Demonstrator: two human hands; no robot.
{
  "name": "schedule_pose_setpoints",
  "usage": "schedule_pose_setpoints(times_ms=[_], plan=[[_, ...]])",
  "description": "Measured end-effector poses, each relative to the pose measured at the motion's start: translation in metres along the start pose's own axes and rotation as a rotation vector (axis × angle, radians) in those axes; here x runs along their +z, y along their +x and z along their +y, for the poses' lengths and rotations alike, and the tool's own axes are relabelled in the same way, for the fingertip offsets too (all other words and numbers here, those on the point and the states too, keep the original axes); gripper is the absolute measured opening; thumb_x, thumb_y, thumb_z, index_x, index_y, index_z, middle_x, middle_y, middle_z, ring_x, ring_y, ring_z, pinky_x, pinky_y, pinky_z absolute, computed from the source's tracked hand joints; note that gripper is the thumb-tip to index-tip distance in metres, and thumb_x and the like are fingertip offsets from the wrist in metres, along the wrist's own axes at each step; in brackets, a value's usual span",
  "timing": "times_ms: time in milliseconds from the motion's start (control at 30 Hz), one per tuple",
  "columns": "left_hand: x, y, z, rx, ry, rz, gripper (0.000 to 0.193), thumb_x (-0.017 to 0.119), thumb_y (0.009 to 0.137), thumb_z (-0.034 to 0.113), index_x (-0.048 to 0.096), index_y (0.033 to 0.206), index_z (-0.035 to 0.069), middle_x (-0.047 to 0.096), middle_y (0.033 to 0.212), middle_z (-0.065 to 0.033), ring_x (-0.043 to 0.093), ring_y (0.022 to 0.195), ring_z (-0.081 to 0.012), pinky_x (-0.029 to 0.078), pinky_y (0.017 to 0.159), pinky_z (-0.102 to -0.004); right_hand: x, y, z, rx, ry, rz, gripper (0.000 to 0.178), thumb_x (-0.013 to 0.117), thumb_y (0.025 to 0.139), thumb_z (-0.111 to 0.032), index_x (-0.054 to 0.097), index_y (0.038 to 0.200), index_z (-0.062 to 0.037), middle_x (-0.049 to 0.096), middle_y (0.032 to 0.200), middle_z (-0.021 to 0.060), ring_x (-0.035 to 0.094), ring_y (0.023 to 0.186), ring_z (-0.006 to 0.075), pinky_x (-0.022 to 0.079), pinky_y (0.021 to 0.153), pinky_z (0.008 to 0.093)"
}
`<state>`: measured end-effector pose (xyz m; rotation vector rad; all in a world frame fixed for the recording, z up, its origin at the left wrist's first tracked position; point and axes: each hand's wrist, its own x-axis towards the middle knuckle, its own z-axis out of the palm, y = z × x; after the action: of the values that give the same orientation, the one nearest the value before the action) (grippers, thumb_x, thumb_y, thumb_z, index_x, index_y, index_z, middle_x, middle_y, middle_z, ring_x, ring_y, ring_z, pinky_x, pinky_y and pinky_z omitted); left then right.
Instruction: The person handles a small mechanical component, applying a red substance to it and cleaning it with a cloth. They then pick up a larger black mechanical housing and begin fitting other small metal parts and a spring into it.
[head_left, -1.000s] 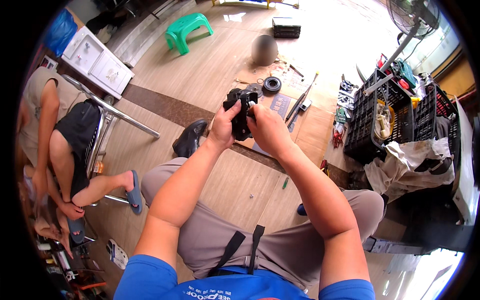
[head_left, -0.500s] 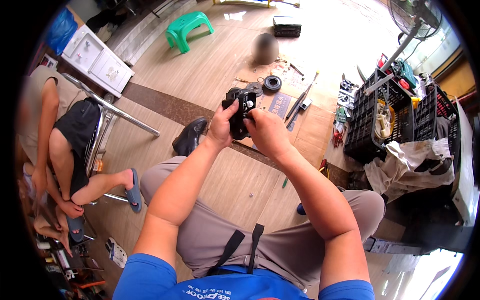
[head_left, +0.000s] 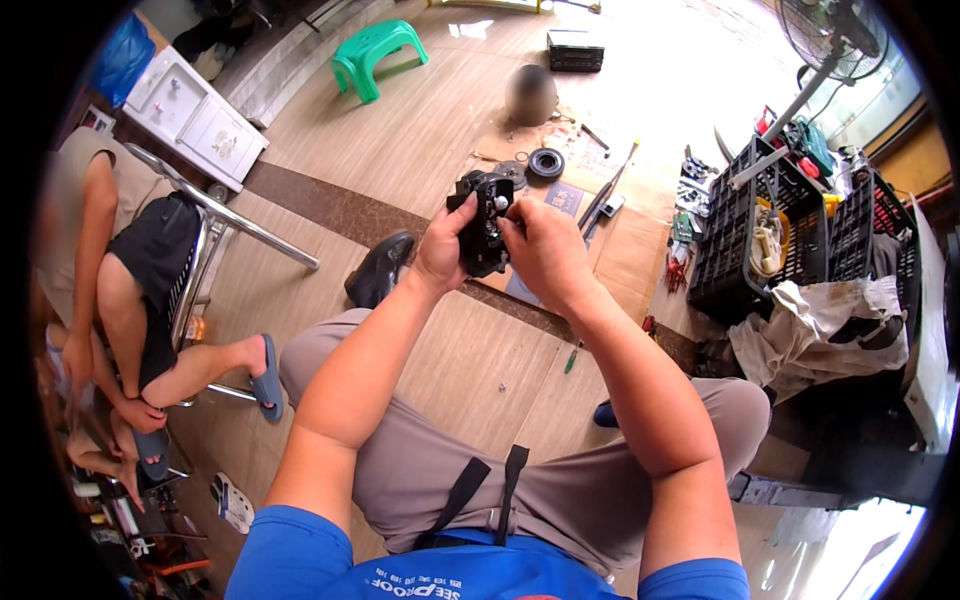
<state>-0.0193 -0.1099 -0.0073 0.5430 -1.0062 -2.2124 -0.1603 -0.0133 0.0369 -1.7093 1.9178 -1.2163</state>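
I hold a black mechanical part (head_left: 484, 228) with a small silver fitting in front of me, above my knees. My left hand (head_left: 443, 247) grips its left side from below. My right hand (head_left: 540, 248) clasps its right side, fingers curled onto the front by the silver fitting. On the floor just beyond lie a black round ring (head_left: 545, 163), a grey disc (head_left: 514, 172) and sheets of cardboard (head_left: 620, 250).
Black crates (head_left: 760, 235) full of tools and a white cloth (head_left: 810, 330) stand at the right. A person sits on a metal chair (head_left: 215, 225) at the left. A green stool (head_left: 375, 55), a white cabinet (head_left: 195, 115), a fan (head_left: 835, 35) and a black shoe (head_left: 378, 270) are around.
Both hands have kept hold of the black part. My right hand's fingers shifted a little on its front; the part stays at about the same spot.
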Motion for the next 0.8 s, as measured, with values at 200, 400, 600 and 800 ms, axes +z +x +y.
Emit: schedule_pose_setpoints(times_ms=[200, 400, 600, 800], plan=[[0.001, 0.002, -0.003, 0.026, 0.003, 0.034, 0.036, 0.053, 0.101, 0.032, 0.056, 0.125, 0.006, 0.067, 0.109, -0.0073, 0.065, 0.100, -0.0194, 0.053, 0.090, -0.0345, 0.004, -0.007, -0.005, -0.031, -0.127, -0.080, 0.018, 0.065, 0.088, -0.019, 0.062, 0.090, -0.0021, 0.066, 0.085, 0.0186, 0.065, 0.080, 0.0373, 0.051, 0.070, 0.0452], [-0.004, -0.002, -0.001, 0.033, 0.081, 0.005, 0.032, 0.053, 0.101, 0.029, 0.057, 0.121, 0.005, 0.067, 0.107, -0.0067, 0.065, 0.099, -0.0178, 0.052, 0.089, -0.0333, 0.015, -0.007, -0.004, 0.011, -0.239, -0.108, 0.017, 0.065, 0.086, -0.020, 0.063, 0.090, -0.0033, 0.066, 0.084, 0.0167, 0.066, 0.080, 0.0360, 0.052, 0.070, 0.0459], [0.010, -0.004, 0.001, 0.046, 0.129, -0.016, 0.029, 0.054, 0.100, 0.026, 0.058, 0.120, 0.005, 0.067, 0.107, -0.0061, 0.065, 0.097, -0.0168, 0.053, 0.087, -0.0320, 0.011, -0.009, 0.000, 0.020, -0.175, -0.093, 0.018, 0.061, 0.088, -0.018, 0.060, 0.087, -0.0007, 0.067, 0.086, 0.0204, 0.067, 0.079, 0.0377, 0.054, 0.071, 0.0473], [0.004, -0.002, 0.000, 0.057, 0.137, -0.007, 0.027, 0.055, 0.100, 0.025, 0.059, 0.118, 0.005, 0.067, 0.107, -0.0058, 0.065, 0.096, -0.0162, 0.053, 0.087, -0.0313, 0.007, -0.002, 0.000, 0.019, -0.182, -0.189, 0.019, 0.061, 0.088, -0.017, 0.058, 0.093, 0.0012, 0.067, 0.089, 0.0236, 0.066, 0.087, 0.0405, 0.053, 0.076, 0.0490]])
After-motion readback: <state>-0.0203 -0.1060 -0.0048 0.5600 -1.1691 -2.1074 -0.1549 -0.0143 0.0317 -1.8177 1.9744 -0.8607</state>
